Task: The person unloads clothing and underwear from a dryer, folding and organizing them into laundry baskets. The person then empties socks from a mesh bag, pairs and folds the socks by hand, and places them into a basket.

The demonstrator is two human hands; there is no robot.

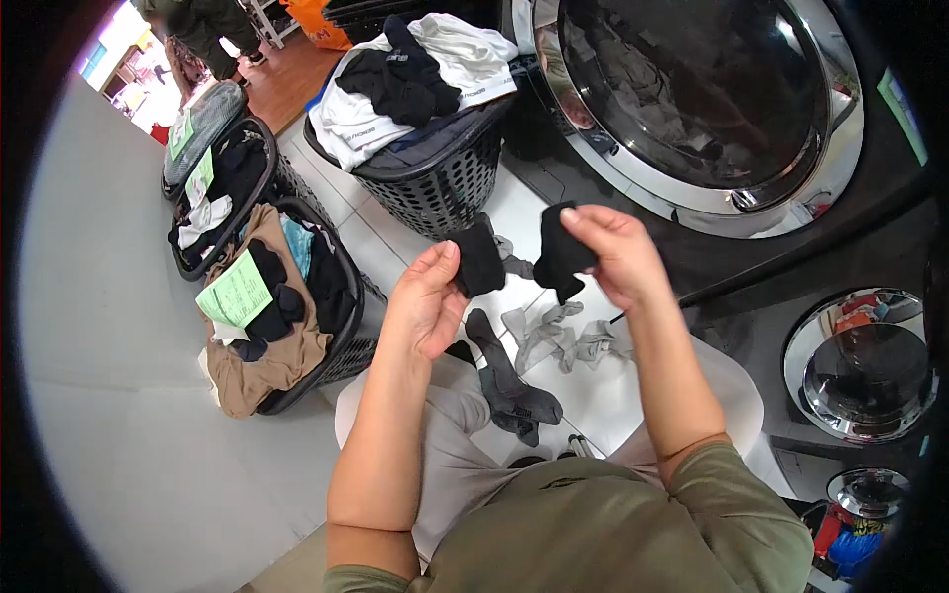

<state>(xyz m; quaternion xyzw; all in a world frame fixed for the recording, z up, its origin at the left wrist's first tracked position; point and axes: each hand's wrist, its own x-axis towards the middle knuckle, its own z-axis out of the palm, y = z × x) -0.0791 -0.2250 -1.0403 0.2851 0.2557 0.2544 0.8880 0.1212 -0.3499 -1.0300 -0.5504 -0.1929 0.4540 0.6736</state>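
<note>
My left hand (pixel 427 299) pinches a black sock (pixel 478 261) between thumb and fingers. In my right hand (pixel 621 253) is another black sock (pixel 563 249), gripped near its upper edge. The two socks are held up side by side with a small gap between them. Below them, dark grey socks (pixel 514 393) lie on the white tiles near my feet. Light grey socks (pixel 563 336) are bunched to their right, partly under my right forearm. Part of one more grey sock (pixel 514 262) shows behind the held pair.
A dark perforated basket (pixel 435 193) piled with white and black clothes stands ahead. Fuller baskets line the wall at left, the nearest (pixel 346 361) bearing a green paper slip (pixel 235 291). A front-loading machine door (pixel 840 148) is close at right. Another person's legs (pixel 208 35) show at top left.
</note>
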